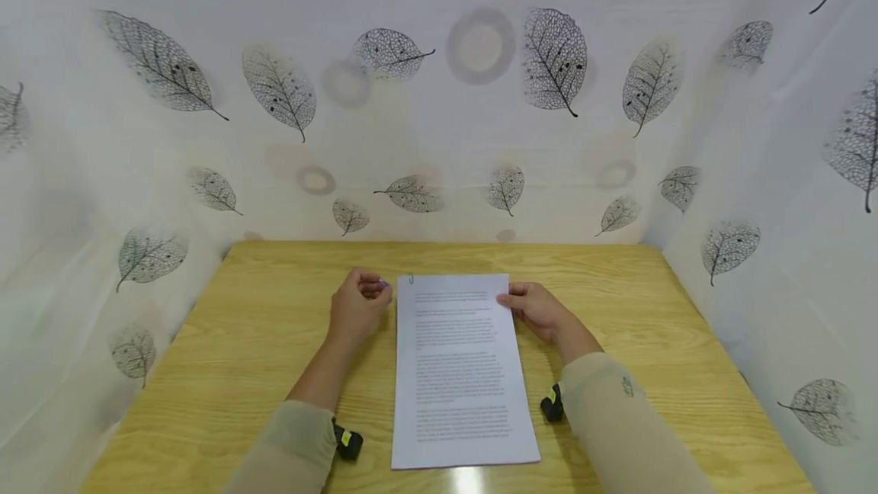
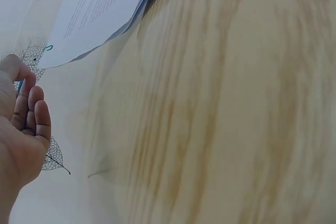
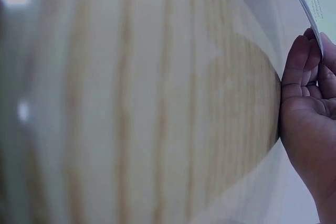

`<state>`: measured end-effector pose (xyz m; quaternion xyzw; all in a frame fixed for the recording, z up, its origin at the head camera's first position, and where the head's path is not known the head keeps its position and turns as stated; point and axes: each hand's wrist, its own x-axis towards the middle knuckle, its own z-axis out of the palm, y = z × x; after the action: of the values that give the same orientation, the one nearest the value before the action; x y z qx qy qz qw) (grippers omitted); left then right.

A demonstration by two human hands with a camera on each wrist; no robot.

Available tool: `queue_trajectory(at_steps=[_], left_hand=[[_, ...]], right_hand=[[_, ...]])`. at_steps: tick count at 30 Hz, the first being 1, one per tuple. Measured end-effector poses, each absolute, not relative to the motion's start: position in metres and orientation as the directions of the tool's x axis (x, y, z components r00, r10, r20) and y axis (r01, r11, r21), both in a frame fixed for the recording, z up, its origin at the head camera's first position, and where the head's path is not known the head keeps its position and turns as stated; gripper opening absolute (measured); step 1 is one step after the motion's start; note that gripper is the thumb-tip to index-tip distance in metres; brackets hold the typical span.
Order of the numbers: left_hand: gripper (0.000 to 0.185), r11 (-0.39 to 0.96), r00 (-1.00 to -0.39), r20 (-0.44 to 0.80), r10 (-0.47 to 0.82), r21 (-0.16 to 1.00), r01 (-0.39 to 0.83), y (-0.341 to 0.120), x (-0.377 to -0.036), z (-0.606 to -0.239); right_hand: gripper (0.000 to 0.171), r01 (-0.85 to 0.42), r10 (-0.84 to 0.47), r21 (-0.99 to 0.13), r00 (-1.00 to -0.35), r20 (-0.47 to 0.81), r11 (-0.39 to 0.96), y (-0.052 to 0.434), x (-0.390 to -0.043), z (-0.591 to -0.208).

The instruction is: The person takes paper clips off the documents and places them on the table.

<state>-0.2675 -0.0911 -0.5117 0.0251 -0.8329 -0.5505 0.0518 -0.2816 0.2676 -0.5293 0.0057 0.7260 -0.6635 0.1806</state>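
Observation:
A stack of printed sheets [image 1: 456, 372] stands slightly raised between the hands, its text facing the head camera. A green paper clip [image 1: 411, 279] sits on its top edge near the left corner. My right hand [image 1: 542, 311] grips the upper right edge, thumb on the front and fingers behind, as the right wrist view also shows. Just left of the upper left corner, my left hand [image 1: 359, 303] pinches a small bluish-purple piece [image 1: 383, 283], apparently a paper clip. Fingers hide most of it, and that hand is apart from the sheets.
Under the hands is a wood-grain table [image 1: 261, 372]. Leaf-patterned white cloth [image 1: 425, 128] hangs behind it and along both sides. Small black devices with yellow marks are at the left wrist [image 1: 348, 444] and right wrist [image 1: 552, 404].

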Motion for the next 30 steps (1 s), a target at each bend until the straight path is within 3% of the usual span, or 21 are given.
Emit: queue_trajectory(at_steps=[15, 30], left_hand=[[0.029, 0.480, -0.998, 0.068, 0.003, 0.875, 0.061, -0.111, -0.260, -0.510], [0.029, 0.653, -0.988, 0.120, 0.102, 0.741, 0.158, -0.146, -0.262, -0.509]], right_hand=[[0.029, 0.248, -0.231, -0.958, -0.933, -0.277, 0.145, 0.271, -0.281, -0.532], [0.034, 0.250, -0.220, -0.954, -0.934, -0.283, 0.164, 0.268, -0.282, -0.533]])
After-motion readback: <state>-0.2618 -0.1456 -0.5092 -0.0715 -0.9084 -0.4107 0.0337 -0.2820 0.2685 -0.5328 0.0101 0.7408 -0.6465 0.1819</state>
